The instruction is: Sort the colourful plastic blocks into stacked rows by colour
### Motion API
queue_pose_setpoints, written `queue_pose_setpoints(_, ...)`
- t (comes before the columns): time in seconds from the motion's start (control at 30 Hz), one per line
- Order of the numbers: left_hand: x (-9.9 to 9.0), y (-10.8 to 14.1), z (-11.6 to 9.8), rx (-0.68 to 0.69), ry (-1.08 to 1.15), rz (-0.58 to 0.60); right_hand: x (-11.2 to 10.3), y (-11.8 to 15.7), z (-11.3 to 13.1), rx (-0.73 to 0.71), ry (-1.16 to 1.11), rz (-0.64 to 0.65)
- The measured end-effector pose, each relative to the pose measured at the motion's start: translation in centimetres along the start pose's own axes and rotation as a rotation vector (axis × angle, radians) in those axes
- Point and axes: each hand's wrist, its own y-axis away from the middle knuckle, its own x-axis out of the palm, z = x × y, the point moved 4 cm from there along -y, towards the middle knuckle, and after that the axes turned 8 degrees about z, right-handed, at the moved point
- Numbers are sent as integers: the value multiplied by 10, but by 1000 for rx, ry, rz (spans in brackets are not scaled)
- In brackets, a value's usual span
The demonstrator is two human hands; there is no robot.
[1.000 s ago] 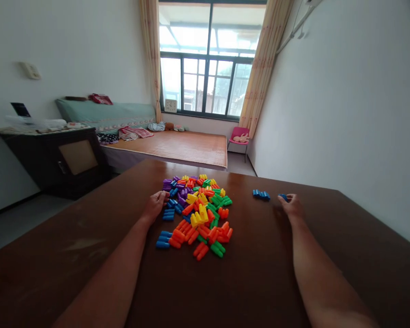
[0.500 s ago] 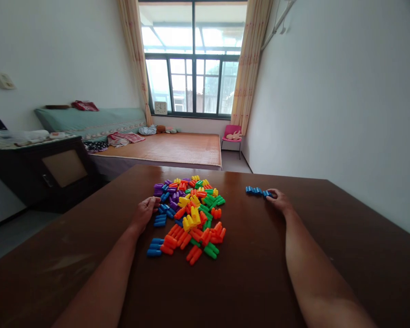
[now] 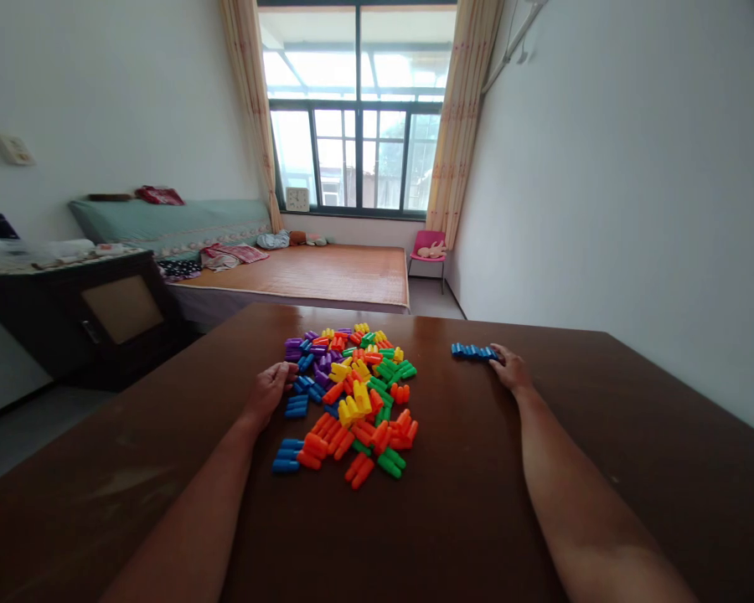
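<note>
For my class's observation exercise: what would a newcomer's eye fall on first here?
Probably the colourful pile of plastic pieces on the table, beside the left hand. Then the blue row right of the pile, one end in the right hand. Behind stands a bright, curtained window.

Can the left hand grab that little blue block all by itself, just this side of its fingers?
Probably yes. The left hand is right beside the pile, and the blue block lies close by on the table. Nothing seems to cover it or stand between them.
</note>
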Motion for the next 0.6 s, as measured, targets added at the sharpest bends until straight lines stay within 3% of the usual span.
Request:
queue_pose_setpoints(0.17,0,1,-1,-6,4,3,-3,0,2,-6,44,-108)
queue_pose_setpoints(0.27,1,1,-2,-11,7,-2,-7,1,15,-84,115,-175)
queue_pose_setpoints(0.37,2,3,-5,-3,10,0,-1,3,30,-194,118,-55)
queue_pose_setpoints(0.47,2,4,-8,1,8,1,11,6,40,-214,145,119)
queue_pose_setpoints(0.6,2,4,-8,-1,5,5,17,8,41,-224,203,179)
